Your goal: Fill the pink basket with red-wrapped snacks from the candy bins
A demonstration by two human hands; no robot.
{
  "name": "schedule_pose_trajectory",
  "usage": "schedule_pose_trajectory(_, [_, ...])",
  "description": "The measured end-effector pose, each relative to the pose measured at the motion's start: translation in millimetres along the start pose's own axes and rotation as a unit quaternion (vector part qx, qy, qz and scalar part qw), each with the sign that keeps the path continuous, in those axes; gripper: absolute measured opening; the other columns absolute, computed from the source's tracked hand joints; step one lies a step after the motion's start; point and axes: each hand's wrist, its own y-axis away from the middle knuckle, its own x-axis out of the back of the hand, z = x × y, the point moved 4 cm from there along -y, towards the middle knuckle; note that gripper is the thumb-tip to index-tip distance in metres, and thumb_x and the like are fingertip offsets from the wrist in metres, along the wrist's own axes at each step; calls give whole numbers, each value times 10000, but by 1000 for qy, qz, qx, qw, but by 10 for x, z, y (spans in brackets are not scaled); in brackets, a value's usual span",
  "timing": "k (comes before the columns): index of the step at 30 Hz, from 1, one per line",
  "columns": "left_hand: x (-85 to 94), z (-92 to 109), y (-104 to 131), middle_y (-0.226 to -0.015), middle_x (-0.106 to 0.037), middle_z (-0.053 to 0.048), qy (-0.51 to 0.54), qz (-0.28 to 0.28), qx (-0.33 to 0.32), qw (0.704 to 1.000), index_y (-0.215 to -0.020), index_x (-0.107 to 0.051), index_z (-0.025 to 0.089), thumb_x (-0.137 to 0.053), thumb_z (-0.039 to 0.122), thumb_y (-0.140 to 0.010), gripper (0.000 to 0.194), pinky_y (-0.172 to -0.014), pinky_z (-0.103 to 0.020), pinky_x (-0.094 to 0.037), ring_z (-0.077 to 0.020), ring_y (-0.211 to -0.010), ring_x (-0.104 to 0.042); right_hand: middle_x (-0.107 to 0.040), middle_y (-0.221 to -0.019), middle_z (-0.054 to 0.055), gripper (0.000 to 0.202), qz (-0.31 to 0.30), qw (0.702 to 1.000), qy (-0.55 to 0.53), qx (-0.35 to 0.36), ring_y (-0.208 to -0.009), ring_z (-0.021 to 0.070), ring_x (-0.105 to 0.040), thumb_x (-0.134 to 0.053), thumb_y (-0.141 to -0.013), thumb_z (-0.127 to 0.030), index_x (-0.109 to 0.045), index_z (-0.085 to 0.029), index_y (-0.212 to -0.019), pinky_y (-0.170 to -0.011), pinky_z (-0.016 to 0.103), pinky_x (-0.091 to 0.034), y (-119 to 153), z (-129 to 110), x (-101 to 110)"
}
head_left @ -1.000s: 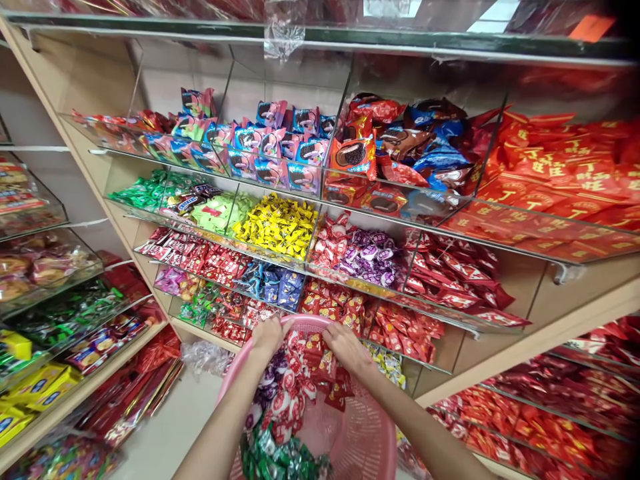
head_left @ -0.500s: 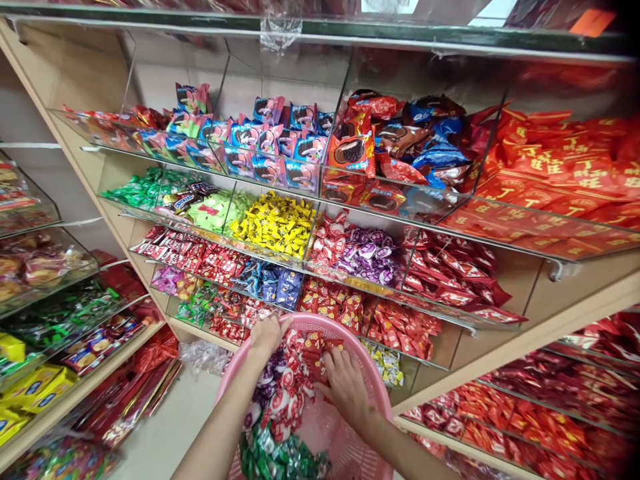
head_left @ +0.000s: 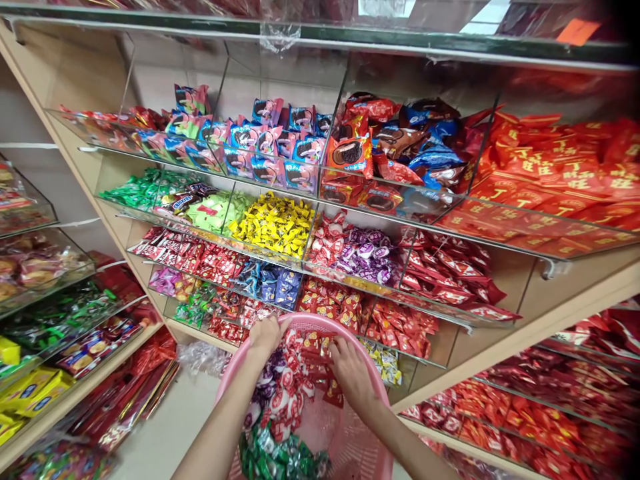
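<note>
Gripping the basket rim [head_left: 320,323], the left hand [head_left: 267,335] braces while the right hand [head_left: 351,375], half-curled at red packets [head_left: 316,347], hold undetermined, apparently sorts them; the next move calls for steady bracing.

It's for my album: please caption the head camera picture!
Left hand on pink basket, right hand by red packets inside.

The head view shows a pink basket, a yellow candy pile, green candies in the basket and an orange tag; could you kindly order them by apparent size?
1. Pink basket
2. Yellow candy pile and green candies in the basket, too alike to rank
3. Orange tag
</note>
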Motion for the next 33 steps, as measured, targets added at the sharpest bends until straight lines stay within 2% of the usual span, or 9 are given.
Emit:
schedule_pose_trajectory(5, [4, 8, 0, -840, -626, -139, 3, 3, -2, 1000, -938, -564, 118, -107, 646, -741, 725, -668, -349, -434, -258, -813, -585, -437, -1193, 129, 405, 13, 993, -91, -71, -1113, 250, -395, -475, -751, -218, -411, -167, -1148, -890, 396, -359, 164, 58, -34])
schedule_pose_trajectory(10, [28, 8, 14, -832, -627, -143, 3, 3, -1, 1000, -924, -566, 116, -97, 654, -735, 738, -676, -343, -430, -261, -822, -583, -396, -1248, 150, 612, -9, 961, -220, -168, -1175, 238, -342, -485, -737, -328, -265, -112, -1266, -907, 363, -361, 370, 48, -138])
schedule_pose_trajectory(14, [30, 8, 19, -837, -629, -142, 6, -9, -4, 1000, -928, -568, 116, -79, 649, -738, 748, -675, -331, -430, -254, -822, -585, -423, -1239, 134, 711, -17, 951, -263, -164, -1148, 247, -384, -502, -715, -311, -166, -152, -1320, -852, 372, -398, 433, -90, -211])
schedule_pose_trajectory(18, [41, 15, 17, -866, -628, -146, 0, -6, -6, 1000, -943, -566, 122, -102, 633, -751, 716, -700, -333, -422, -249, -837, -583, -405, -1261, 108, 732, -21, 949, -278, -145, -1162, 263, -364, -503, -717, -325, -121, -228, -1333, -878, 415, -362, 462, -196, -235])
schedule_pose_trajectory(22, [42, 17, 16, -887, -628, -152, -5, -12, -10, 1000, -962, -556, 129, -123, 607, -767, 674, -716, -337, -415, -244, -852, -581, -289, -1332, 133, 798, -69, 936, -304, -163, -1233, 268, -220, -500, -715, -386, -56, -172, -1342, -932, 437, -305, 508, -209, -297])
schedule_pose_trajectory(26, [17, 5, -1, -872, -632, -146, -2, -7, -18, 1000, -959, -556, 125, -111, 597, -772, 675, -708, -347, -419, -252, -834, -585, -223, -1352, 164, 810, -61, 917, -337, -203, -1255, 265, -142, -502, -707, -412, -86, -109, -1332, -967, 449, -258, 528, -137, -306])
schedule_pose_trajectory(28, [3, 0, -10, -856, -635, -145, 0, -4, -21, 1000, -959, -557, 125, -96, 608, -766, 695, -696, -355, -422, -258, -820, -588, -259, -1334, 177, 827, -58, 897, -385, -212, -1234, 265, -221, -510, -707, -392, -50, -111, -1334, -948, 444, -294, 522, -116, -286])
schedule_pose_trajectory(31, [-5, 1, -16, -844, -635, -155, -4, 0, -20, 1000, -964, -558, 114, -100, 621, -758, 713, -688, -359, -423, -261, -812, -589, -429, -1230, 159, 826, -84, 844, -498, -182, -1096, 234, -448, -472, -747, -355, 75, -152, -1332, -851, 401, -407, 499, -160, -252])
schedule_pose_trajectory(33, [-3, 3, -16, -849, -632, -163, -8, 2, -19, 1000, -969, -558, 106, -107, 623, -756, 718, -689, -361, -422, -265, -815, -587, -499, -1165, 133, 817, -92, 821, -536, -173, -1011, 216, -519, -455, -760, -351, 103, -167, -1328, -795, 372, -446, 494, -190, -233])
